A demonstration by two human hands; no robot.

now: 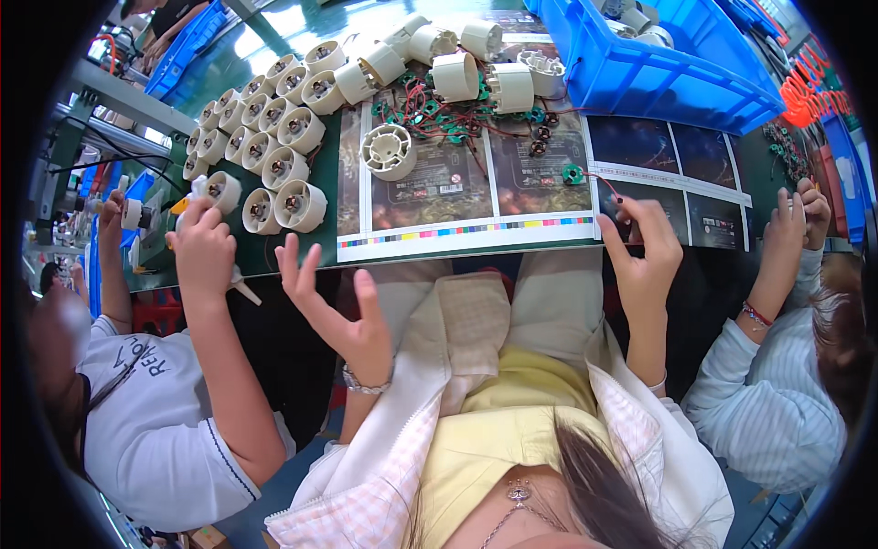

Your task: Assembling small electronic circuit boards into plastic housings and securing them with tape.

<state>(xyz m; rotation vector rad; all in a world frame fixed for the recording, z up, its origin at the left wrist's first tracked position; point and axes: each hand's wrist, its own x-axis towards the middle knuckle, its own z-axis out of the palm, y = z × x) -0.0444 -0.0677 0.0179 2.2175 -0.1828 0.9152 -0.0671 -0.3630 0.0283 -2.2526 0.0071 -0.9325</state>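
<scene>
A small round green board (572,174) is seen on a printed sheet (540,203). A thin red wire (599,176) is stretched from it, slanting right and down to a tiny dark end (618,199) by the right hand (651,254). The board is placed ahead and to the left of that hand, which is nearer than the left hand (352,325). The right thumb and finger are bent close together; whether the dark end is pinched cannot be told. The left hand is spread wide, with nothing held. The sheet is laid on the green counter (251,252). White cups (455,78) and a blue bin (677,105) are set farther back. Co-workers (174,421) are seated on both sides.
</scene>
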